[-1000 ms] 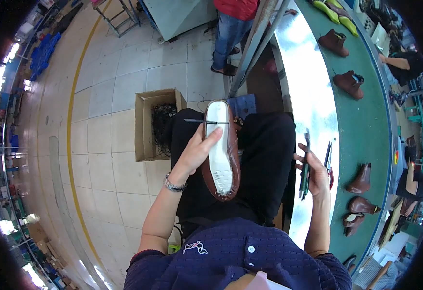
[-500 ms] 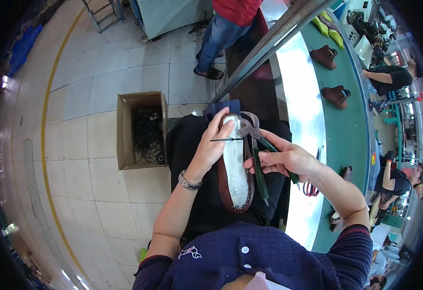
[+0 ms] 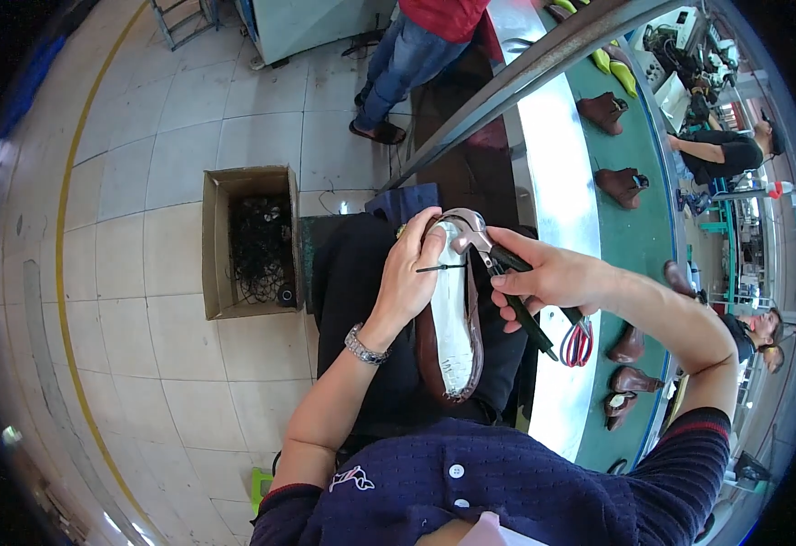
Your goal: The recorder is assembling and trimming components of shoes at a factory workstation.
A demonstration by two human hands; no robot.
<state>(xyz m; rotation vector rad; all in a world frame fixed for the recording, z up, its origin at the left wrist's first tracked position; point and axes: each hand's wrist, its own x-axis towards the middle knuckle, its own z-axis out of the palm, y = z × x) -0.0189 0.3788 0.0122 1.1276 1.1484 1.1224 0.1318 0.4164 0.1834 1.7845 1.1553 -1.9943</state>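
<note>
A brown leather shoe [image 3: 427,350] lies sole up over my lap, with a white insole [image 3: 451,318] facing me. A thin black tie [image 3: 441,267] crosses the insole. My left hand [image 3: 407,278] is closed round the left side of the shoe near its far end, the thumb pressing on the insole. In my right hand [image 3: 548,271] is a pair of pincers [image 3: 472,235] with dark handles, my fingers wrapped round them. The pincers' metal head rests at the far right edge of the shoe; whether its jaws grip the leather I cannot tell.
At left on the tiled floor stands a cardboard box [image 3: 217,264] holding black scraps [image 3: 261,241]. To my right run a metal ledge [image 3: 566,218] and a green belt [image 3: 639,264] carrying several brown shoes. Red-handled scissors [image 3: 577,346] lie there. A slanting metal post [image 3: 507,86] and a person [image 3: 416,55] stand ahead.
The pincers have turned, their handles now swung out to the right and closer together, their head near the shoe's far edge. My right elbow has moved outward. More shoes show on the belt.
</note>
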